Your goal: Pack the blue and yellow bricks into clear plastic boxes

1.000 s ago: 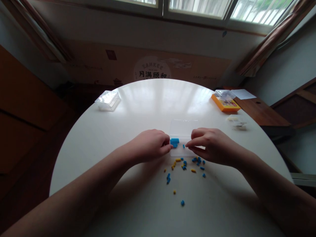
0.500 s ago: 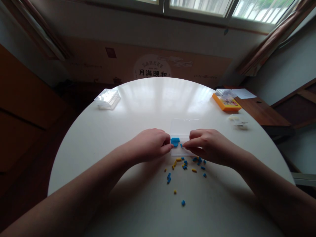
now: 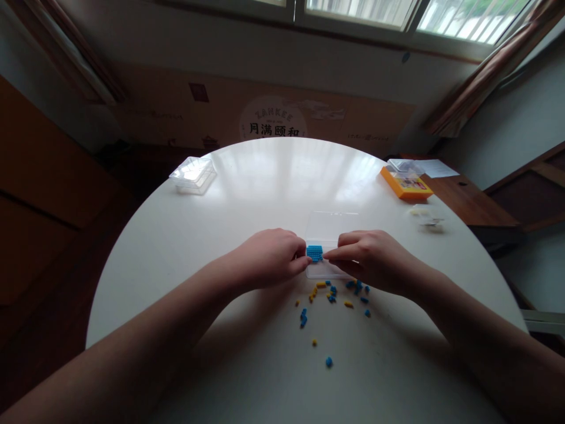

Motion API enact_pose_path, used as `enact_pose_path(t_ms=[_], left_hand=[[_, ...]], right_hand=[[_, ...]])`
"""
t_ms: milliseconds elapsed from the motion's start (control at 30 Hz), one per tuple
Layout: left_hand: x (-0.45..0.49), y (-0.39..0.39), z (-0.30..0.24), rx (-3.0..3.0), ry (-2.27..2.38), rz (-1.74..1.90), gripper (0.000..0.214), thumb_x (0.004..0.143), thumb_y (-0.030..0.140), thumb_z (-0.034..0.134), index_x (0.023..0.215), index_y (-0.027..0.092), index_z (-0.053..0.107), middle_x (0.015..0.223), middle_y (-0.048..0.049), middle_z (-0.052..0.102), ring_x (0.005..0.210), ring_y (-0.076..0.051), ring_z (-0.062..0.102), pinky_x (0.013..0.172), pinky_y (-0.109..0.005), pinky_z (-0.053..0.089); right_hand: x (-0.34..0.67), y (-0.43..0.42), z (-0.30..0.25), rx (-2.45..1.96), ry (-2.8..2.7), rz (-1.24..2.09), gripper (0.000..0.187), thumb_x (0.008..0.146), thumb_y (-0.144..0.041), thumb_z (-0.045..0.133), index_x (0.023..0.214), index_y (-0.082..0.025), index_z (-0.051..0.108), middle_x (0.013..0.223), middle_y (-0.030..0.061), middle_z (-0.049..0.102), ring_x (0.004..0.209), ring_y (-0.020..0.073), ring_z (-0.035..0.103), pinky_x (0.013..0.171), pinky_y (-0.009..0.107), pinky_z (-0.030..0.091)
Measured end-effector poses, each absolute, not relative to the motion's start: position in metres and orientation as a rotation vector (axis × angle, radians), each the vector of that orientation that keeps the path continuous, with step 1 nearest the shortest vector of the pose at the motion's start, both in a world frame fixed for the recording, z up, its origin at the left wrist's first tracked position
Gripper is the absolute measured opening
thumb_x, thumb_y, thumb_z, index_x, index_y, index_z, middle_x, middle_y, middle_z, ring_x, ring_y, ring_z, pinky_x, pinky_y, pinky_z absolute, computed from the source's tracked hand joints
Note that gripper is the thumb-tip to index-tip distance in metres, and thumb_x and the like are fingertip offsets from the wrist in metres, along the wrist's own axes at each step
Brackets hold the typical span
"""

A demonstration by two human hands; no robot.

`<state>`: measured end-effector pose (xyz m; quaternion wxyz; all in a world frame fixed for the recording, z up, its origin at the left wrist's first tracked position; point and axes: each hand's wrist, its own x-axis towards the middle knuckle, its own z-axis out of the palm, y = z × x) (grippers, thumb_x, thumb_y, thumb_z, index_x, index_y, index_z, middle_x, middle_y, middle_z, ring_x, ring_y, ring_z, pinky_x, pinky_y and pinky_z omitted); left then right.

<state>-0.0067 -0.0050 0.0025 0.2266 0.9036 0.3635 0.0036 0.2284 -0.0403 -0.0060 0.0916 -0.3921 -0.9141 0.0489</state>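
A shallow clear plastic box lies on the table with its lid folded back. Inside, at its left end, small blue bricks sit packed in neat rows. My left hand is closed on the left edge of the box, its thumb beside the rows. With index finger and thumb together, my right hand has its fingertips at the right side of the rows, on a small blue brick largely hidden by them. Just in front of the box lie loose blue and yellow bricks, scattered on the white tabletop.
A clear lidded case stands at the table's far left. On the far right are an orange-yellow box with clear plastic on it and a small clear packet. A single blue piece lies nearest me.
My right fingertips have moved slightly left, bringing the small blue brick from a gap up against the packed rows. My left hand stays at the box edge.
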Motion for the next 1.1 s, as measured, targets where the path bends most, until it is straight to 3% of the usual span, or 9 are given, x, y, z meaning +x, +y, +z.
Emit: enact_pose_path(t_ms=[600, 900, 1100], left_hand=[[-0.0063, -0.0055, 0.0032, 2.494, 0.998, 0.006, 0.03, 0.089, 0.041, 0.047, 0.081, 0.021, 0.068, 0.078, -0.0034, 0.066, 0.068, -0.017, 0.057, 0.057, -0.028, 0.039], [-0.0064, -0.0066, 0.0055, 2.498, 1.0, -0.013, 0.031, 0.089, 0.04, 0.045, 0.081, 0.021, 0.068, 0.078, -0.003, 0.067, 0.067, -0.017, 0.057, 0.058, -0.027, 0.039], [-0.006, -0.0059, 0.0041, 2.494, 1.004, -0.004, 0.031, 0.089, 0.042, 0.045, 0.081, 0.021, 0.068, 0.078, -0.0031, 0.066, 0.068, -0.017, 0.056, 0.059, -0.027, 0.039]], right_hand=[[0.2282, -0.0415, -0.0061, -1.177, -2.768, 0.202, 0.021, 0.093, -0.028, 0.05, 0.097, -0.028, 0.071, 0.074, -0.0002, 0.058, 0.069, 0.005, 0.046, 0.062, 0.019, 0.025], [0.2277, -0.0409, -0.0071, -1.186, -2.754, 0.221, 0.022, 0.095, -0.034, 0.049, 0.102, -0.035, 0.07, 0.077, -0.0017, 0.059, 0.069, 0.0048, 0.048, 0.061, 0.018, 0.026], [0.2283, -0.0409, -0.0068, -1.188, -2.758, 0.223, 0.022, 0.094, -0.032, 0.049, 0.101, -0.034, 0.07, 0.077, -0.0013, 0.06, 0.069, 0.005, 0.048, 0.062, 0.018, 0.026]])
